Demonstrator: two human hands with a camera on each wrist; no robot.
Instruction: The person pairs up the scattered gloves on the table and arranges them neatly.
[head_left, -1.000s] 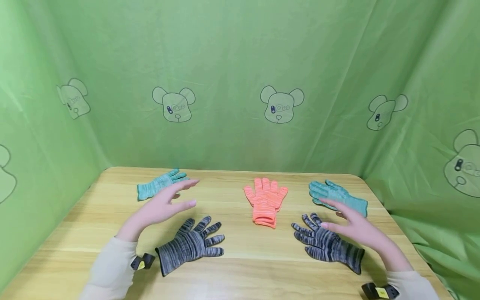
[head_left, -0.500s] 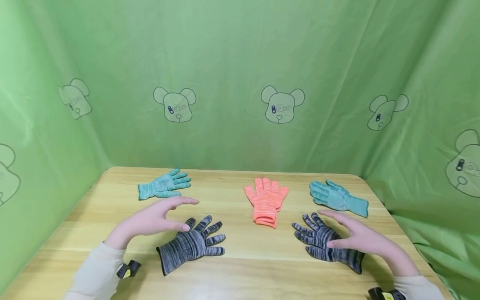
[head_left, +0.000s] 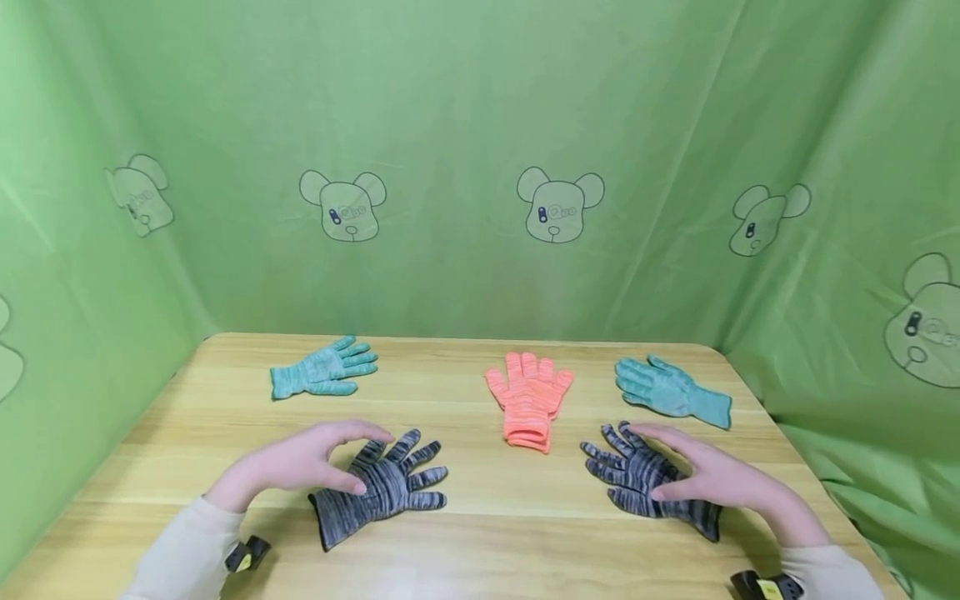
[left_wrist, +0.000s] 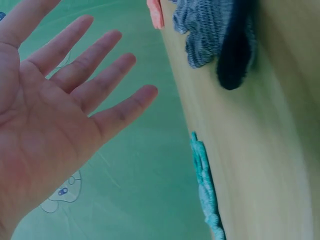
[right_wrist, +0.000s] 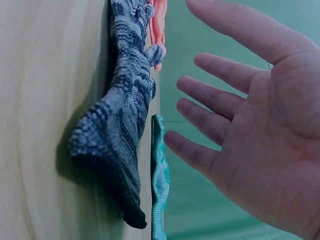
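My left hand (head_left: 303, 458) hovers with spread fingers beside a grey-black striped knit glove (head_left: 378, 487), its thumb overlapping the cuff side in the head view. Over on the right, my right hand (head_left: 708, 475) hangs above a matching grey-black glove (head_left: 637, 475), thumb and fingers apart. Both palms (left_wrist: 45, 115) are bare and hold nothing; the right palm (right_wrist: 275, 135) faces its glove from above the table. In the right wrist view the dark cuff of the striped glove (right_wrist: 120, 145) stands slightly raised off the wood.
An orange pair of gloves (head_left: 528, 404) lies stacked at the middle of the wooden table (head_left: 480, 550). One teal glove (head_left: 322, 371) lies at the back left, another teal glove (head_left: 671, 392) at the back right. Green curtains (head_left: 450, 275) with printed bear heads surround the table.
Both hands have come down and nearer over the grey-black gloves, the left one clear of the teal glove it covered. The gloves lie where they were.
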